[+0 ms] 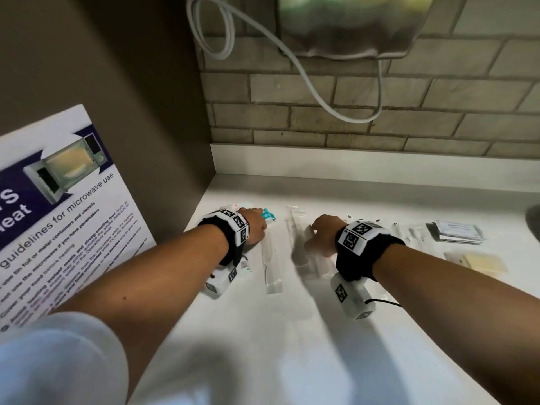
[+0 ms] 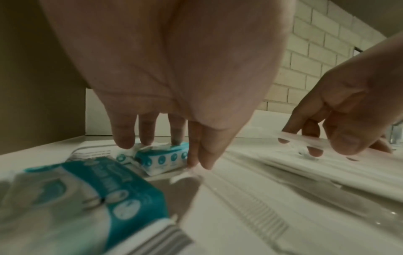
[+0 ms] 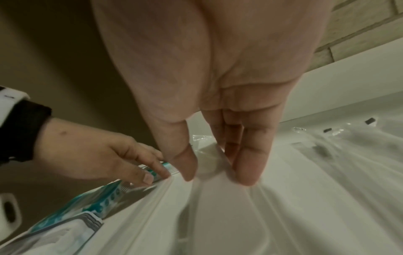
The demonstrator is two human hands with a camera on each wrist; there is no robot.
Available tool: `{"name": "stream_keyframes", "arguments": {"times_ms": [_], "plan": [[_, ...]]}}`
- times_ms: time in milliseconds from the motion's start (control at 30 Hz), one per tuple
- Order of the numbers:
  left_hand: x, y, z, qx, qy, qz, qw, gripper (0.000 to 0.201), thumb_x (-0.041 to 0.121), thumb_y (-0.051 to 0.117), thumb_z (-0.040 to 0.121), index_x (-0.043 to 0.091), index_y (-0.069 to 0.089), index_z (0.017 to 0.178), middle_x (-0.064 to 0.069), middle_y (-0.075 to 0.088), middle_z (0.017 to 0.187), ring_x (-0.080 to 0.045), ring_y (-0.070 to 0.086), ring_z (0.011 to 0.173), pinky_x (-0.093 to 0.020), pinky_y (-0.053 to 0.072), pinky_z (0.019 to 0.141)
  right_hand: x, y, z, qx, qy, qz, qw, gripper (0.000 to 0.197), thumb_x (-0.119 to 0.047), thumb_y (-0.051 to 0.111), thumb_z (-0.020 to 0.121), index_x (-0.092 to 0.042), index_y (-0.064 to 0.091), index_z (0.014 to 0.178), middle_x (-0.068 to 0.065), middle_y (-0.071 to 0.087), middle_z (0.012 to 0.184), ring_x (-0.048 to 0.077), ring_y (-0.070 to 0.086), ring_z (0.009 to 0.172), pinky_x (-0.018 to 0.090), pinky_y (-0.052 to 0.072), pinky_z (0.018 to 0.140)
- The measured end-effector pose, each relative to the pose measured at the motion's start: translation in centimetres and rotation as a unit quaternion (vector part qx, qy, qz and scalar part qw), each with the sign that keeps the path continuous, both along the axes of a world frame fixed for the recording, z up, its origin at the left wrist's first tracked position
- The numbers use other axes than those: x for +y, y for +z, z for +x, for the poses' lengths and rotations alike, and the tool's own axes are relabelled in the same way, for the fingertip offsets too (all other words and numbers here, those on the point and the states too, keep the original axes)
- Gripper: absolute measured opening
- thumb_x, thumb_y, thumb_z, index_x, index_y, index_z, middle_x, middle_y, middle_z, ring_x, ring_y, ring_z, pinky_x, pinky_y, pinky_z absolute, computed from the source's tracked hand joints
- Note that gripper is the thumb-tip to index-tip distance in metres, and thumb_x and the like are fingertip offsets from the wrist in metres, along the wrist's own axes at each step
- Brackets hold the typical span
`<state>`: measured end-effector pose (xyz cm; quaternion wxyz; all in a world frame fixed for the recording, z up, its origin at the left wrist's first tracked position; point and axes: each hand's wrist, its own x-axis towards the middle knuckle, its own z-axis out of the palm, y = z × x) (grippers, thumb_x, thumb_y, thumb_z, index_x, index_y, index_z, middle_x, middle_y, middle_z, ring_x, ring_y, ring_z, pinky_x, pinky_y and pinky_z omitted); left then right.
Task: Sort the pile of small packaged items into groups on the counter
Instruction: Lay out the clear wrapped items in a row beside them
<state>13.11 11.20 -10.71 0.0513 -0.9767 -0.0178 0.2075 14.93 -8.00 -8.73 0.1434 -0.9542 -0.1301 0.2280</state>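
A small teal-and-white packet (image 2: 161,160) lies near the left wall of the white counter (image 1: 292,331). My left hand (image 2: 196,160) reaches down on it, fingertips along its far edge, thumb and forefinger pinching its right end. A second teal packet (image 2: 87,189) lies closer to the wrist. To the right, my right hand (image 3: 216,172) pinches a long clear plastic packet (image 3: 218,207) between thumb and fingers, just above the counter. In the head view the left hand (image 1: 258,222) and the right hand (image 1: 315,232) are about a hand's width apart.
More long clear packets (image 1: 271,264) lie between the hands. At the right are a stack of dark-edged sachets (image 1: 455,230) and a pale yellow packet (image 1: 482,264). A microwave poster (image 1: 58,214) covers the left wall. A grey cable (image 1: 315,95) hangs over the tiled back wall.
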Motion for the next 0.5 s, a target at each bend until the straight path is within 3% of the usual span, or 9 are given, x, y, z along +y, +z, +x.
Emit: {"name": "stream_keyframes", "arguments": {"times_ms": [67, 133, 233, 367, 433, 500], "plan": [[0.5, 0.0, 0.4, 0.000, 0.015, 0.007, 1.000, 0.044, 0.031, 0.039, 0.099, 0.018, 0.048, 0.140, -0.014, 0.015, 0.161, -0.032, 0.026, 0.144, -0.036, 0.021, 0.117, 0.2, -0.4, 0.2, -0.004, 0.006, 0.003, 1.000, 0.029, -0.027, 0.073, 0.072, -0.007, 0.068, 0.093, 0.010, 0.072, 0.086, 0.027, 0.073, 0.083, 0.039, 0.061, 0.079], [1.0, 0.0, 0.5, -0.005, 0.023, 0.014, 1.000, 0.045, 0.035, 0.040, 0.097, 0.017, 0.052, 0.136, -0.017, 0.025, 0.156, -0.034, 0.029, 0.140, -0.038, 0.024, 0.114, 0.3, -0.6, 0.5, -0.008, 0.008, -0.002, 1.000, 0.025, -0.026, 0.071, 0.072, -0.008, 0.068, 0.090, 0.008, 0.070, 0.081, 0.027, 0.073, 0.082, 0.036, 0.061, 0.077], [0.9, 0.4, 0.4, -0.035, 0.001, 0.022, 0.999, 0.047, 0.045, 0.045, 0.092, 0.022, 0.055, 0.132, -0.010, 0.038, 0.145, -0.033, 0.030, 0.135, -0.042, 0.029, 0.112, 0.7, -0.6, 0.8, -0.012, 0.002, -0.005, 1.000, 0.020, -0.026, 0.071, 0.074, -0.010, 0.066, 0.085, 0.006, 0.068, 0.080, 0.027, 0.072, 0.082, 0.032, 0.058, 0.072], [-1.5, 0.6, -0.3, -0.033, -0.023, 0.004, 0.999, 0.057, 0.061, 0.057, 0.079, 0.017, 0.065, 0.115, -0.008, 0.058, 0.118, -0.030, 0.054, 0.112, -0.041, 0.048, 0.095, 1.4, -0.6, 1.4, -0.017, -0.005, -0.003, 1.000, 0.019, -0.028, 0.069, 0.078, -0.011, 0.061, 0.080, 0.008, 0.065, 0.082, 0.026, 0.064, 0.077, 0.027, 0.050, 0.066], [-2.4, 0.2, -1.0, -0.002, -0.037, 0.006, 0.999, 0.063, 0.066, 0.059, 0.070, 0.013, 0.064, 0.105, -0.005, 0.059, 0.109, -0.028, 0.058, 0.101, -0.040, 0.052, 0.086, 1.7, -0.7, 1.5, -0.016, -0.010, 0.002, 1.000, 0.022, -0.031, 0.070, 0.079, -0.011, 0.061, 0.083, 0.008, 0.065, 0.082, 0.025, 0.063, 0.077, 0.027, 0.049, 0.067], [-2.7, -0.2, -1.3, 0.001, -0.047, -0.006, 0.999, 0.060, 0.067, 0.061, 0.065, 0.021, 0.061, 0.104, -0.002, 0.054, 0.109, -0.028, 0.055, 0.104, -0.041, 0.051, 0.087, 1.7, -0.7, 1.7, -0.016, -0.013, 0.003, 1.000, 0.024, -0.032, 0.070, 0.080, -0.011, 0.059, 0.076, 0.007, 0.064, 0.080, 0.025, 0.062, 0.076, 0.027, 0.047, 0.065]]}}
